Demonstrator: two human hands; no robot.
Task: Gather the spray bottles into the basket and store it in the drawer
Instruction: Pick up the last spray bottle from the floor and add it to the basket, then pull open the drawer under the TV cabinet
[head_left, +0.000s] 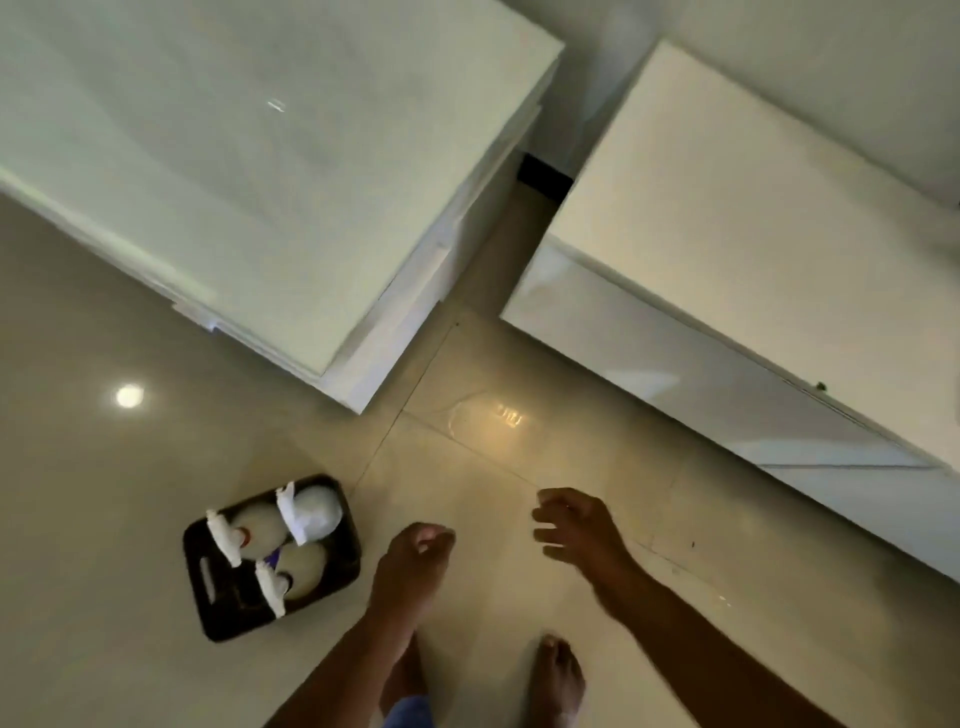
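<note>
Two bare feet (558, 675) stand on the glossy tiled floor (104, 519) at the bottom of the view, nearest the camera. Just above them both hands hang over the floor with nothing in them. The left hand (410, 566) has its fingers loosely curled in, right beside the basket's right edge but not touching it. The right hand (576, 530) is farther from the basket, on the far side of the left hand, with fingers spread and slightly bent.

The dark basket (208, 577) sits on the floor, with a handle slot cut into its near-left wall. Three white spray bottles stand inside it, trigger heads up: one bottle (254, 530) at the basket's left, a second (317, 512) at its far corner, a third (301, 569) at its near-right side. They are packed close together.

Beyond the basket stands a white drawer unit (234, 156) with a bare glossy top, its drawer fronts appearing closed. Farther right of the basket, across a gap of floor, is a second white cabinet (727, 234).
</note>
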